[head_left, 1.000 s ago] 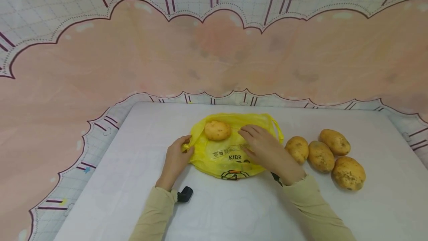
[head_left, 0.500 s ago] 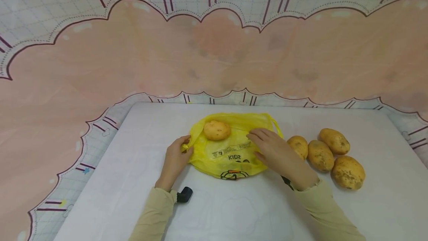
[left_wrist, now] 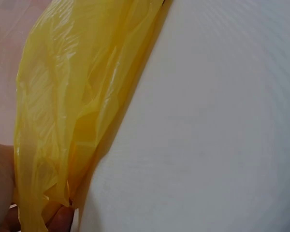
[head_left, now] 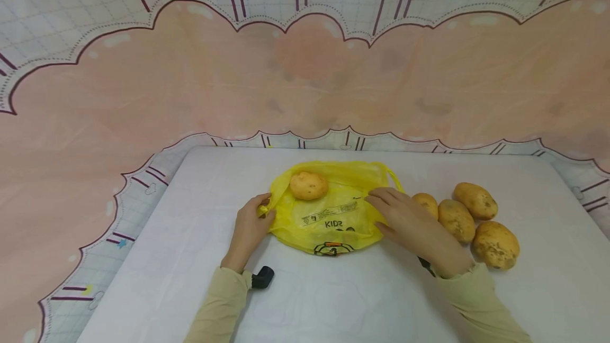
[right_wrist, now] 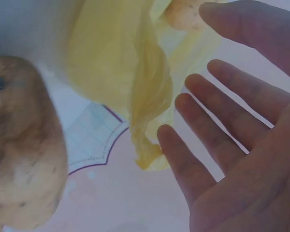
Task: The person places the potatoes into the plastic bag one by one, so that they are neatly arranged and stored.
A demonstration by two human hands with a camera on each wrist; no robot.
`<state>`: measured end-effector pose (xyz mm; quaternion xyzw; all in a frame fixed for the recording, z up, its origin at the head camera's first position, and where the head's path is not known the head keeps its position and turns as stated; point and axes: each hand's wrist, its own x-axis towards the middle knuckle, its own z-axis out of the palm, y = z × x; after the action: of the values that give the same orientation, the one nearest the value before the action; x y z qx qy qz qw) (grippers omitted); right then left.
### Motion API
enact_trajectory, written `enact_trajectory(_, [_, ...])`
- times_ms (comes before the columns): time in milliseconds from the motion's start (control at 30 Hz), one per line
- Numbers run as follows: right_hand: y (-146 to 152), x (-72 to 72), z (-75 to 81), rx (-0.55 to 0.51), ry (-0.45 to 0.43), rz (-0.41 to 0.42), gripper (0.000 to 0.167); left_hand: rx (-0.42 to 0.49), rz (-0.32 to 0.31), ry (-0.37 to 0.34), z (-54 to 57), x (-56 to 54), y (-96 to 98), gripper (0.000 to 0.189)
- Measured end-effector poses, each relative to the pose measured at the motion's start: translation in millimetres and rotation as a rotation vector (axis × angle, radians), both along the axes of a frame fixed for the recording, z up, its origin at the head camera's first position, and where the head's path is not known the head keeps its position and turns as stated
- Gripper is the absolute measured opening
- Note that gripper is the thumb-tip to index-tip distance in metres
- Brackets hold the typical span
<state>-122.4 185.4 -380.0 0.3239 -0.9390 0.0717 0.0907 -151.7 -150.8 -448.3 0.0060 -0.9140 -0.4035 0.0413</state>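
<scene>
A yellow plastic bag (head_left: pixel 286 226) with printed lettering lies spread on the table, its mouth facing me. One potato (head_left: pixel 308 186) rests in its left part. My left hand (head_left: pixel 249 229) pinches the gathered left edge of the bag; in the left wrist view the film (left_wrist: pixel 53 96) runs up from the fingertips. Over the bag's right side hovers my right hand (head_left: pixel 405 218), holding nothing. Its fingers (right_wrist: pixel 227 113) are spread and fairly straight in the right wrist view, close to the bag's handle (right_wrist: pixel 150 92).
Several potatoes sit in a cluster right of the bag: one partly behind the right hand (head_left: pixel 425 204), others beside it (head_left: pixel 456 221), behind (head_left: pixel 475 201) and in front (head_left: pixel 496 245). The white table (head_left: pixel 324 300) meets a patterned cloth backdrop (head_left: pixel 305 83).
My right hand has drawn back to the right across the bag, toward the loose potatoes. The left hand keeps its grip, and the potato in the bag stays in place.
</scene>
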Motion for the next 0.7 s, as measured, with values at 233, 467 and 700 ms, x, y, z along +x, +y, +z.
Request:
enact_trajectory(233, [11.7, 3.7, -1.0, -0.018, -0.035, -0.015, 0.053, -0.001, -0.004, -0.005, 0.0, -0.2, 0.1, 0.045])
enact_trajectory(467, [23.3, 7.3, -0.6, -0.043, -0.039, -0.022, 0.049, -0.005, -0.001, -0.001, 0.7, -0.6, 0.7, 0.045])
enact_trajectory(700, [33.4, 8.6, -3.7, -0.069, 0.005, -0.008, 0.042, -0.002, 0.001, -0.010, 0.1, -0.3, 0.2, 0.045])
